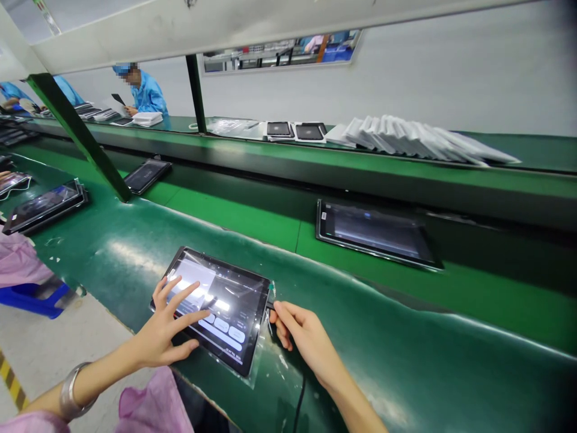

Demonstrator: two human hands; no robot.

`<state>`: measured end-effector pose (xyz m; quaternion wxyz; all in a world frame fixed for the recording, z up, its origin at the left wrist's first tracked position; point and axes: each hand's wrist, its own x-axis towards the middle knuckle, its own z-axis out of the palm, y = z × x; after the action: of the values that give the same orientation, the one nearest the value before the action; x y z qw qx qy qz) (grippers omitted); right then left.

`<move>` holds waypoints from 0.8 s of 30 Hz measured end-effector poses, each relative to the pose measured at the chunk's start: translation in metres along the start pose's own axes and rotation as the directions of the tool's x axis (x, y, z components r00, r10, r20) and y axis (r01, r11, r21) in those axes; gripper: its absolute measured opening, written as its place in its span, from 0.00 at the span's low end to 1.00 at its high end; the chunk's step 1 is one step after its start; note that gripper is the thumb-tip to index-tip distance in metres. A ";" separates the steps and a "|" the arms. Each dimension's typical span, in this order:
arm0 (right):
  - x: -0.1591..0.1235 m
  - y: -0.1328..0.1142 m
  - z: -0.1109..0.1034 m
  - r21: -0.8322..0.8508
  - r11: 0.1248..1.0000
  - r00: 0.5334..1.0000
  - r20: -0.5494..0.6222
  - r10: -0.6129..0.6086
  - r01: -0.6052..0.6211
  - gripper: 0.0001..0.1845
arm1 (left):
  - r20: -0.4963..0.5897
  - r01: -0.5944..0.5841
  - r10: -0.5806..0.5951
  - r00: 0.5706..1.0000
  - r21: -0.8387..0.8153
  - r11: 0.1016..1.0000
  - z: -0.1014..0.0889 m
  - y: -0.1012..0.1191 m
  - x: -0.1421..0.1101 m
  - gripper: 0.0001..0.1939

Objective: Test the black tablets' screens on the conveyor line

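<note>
A black tablet lies on the green bench in front of me, its screen lit and clear film over it. My left hand spreads its fingers over the lit screen, the index fingertip at or just above the glass. At the tablet's right edge, my right hand pinches a black cable plug, which meets the side of the tablet. Whether the plug sits fully in the port is hidden. Its black cable runs down toward the bench's near edge.
Beyond the bench edge, a green conveyor belt carries another tablet and a smaller one. More tablets lie at left. White sleeves fill the back shelf. A green post slants at left; a co-worker sits beyond.
</note>
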<state>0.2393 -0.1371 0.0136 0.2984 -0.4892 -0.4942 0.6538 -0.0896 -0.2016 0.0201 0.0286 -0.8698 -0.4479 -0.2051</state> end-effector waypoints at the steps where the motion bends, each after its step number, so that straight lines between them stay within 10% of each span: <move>1: 0.002 0.004 -0.001 -0.014 1.000 1.000 -0.005 0.010 -0.010 0.34 | -0.003 -0.020 0.020 1.000 0.012 1.000 0.000 0.002 0.003 0.24; 12: 0.016 0.029 -0.008 -0.140 0.990 0.999 0.021 0.028 -0.024 0.35 | -0.007 -0.289 0.294 0.956 0.159 0.944 0.026 0.029 0.030 0.32; 24: 0.022 0.018 -0.015 -0.102 0.992 0.986 0.140 0.087 -0.073 0.36 | 0.042 -0.309 0.309 0.950 0.265 0.913 0.042 0.029 0.022 0.23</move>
<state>0.2475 -0.1190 -0.0111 0.2115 -0.4740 -0.5252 0.6744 -0.0410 -0.1922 -0.0054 0.1784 -0.9175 -0.3286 -0.1357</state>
